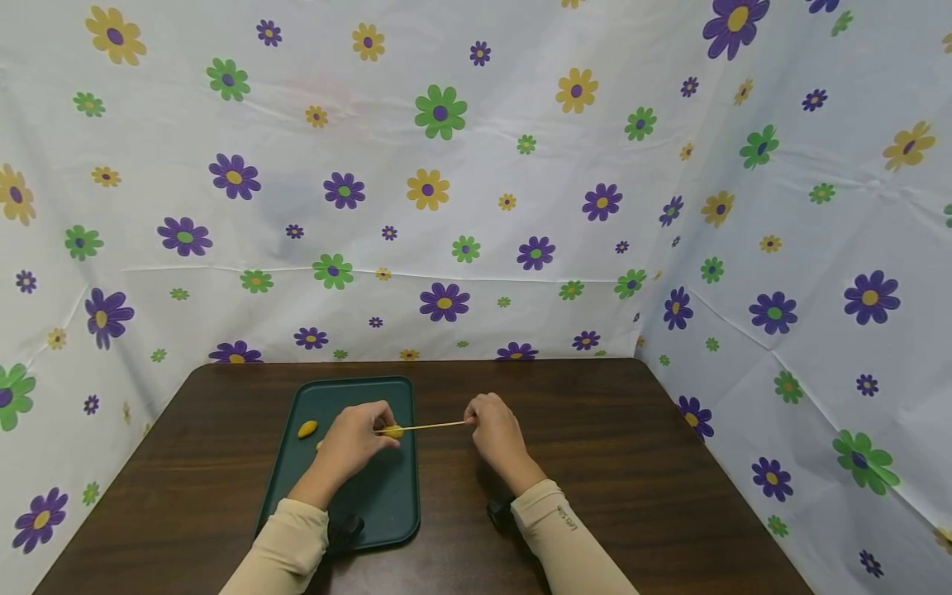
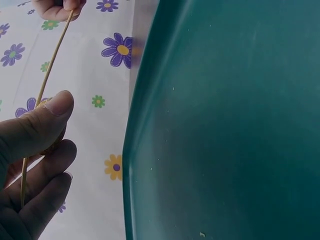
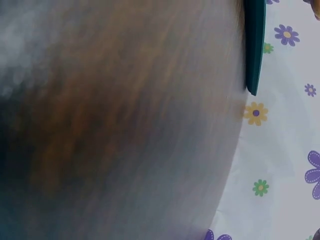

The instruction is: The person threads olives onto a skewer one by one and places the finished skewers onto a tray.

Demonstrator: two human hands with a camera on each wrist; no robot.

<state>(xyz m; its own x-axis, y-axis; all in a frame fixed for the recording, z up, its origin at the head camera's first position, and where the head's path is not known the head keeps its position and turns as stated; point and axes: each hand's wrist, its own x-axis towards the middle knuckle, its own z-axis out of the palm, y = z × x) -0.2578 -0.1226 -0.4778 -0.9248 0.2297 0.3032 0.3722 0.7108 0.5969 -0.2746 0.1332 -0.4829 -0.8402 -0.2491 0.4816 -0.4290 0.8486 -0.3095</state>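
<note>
Over the tray, my left hand (image 1: 351, 436) pinches a small yellow oval piece (image 1: 392, 431) between thumb and fingers. A thin wooden skewer (image 1: 439, 426) runs through or along that piece; the fingers hide the exact contact. In the left wrist view the skewer (image 2: 52, 65) passes behind the thumb, and its pointed end shows below, by the lower fingers. To the right of the tray, my right hand (image 1: 497, 434) grips the skewer's other end with its fingertips. The right wrist view shows mostly blurred tabletop, with the hand's work out of sight.
Under my left hand lies a dark green rimmed tray (image 1: 379, 508). On its left part sits a yellow oval piece (image 1: 307, 429), and another (image 1: 319, 445) is partly covered by the left hand. The brown wooden table (image 1: 595, 479) meets a flowered white curtain (image 1: 476, 322) behind.
</note>
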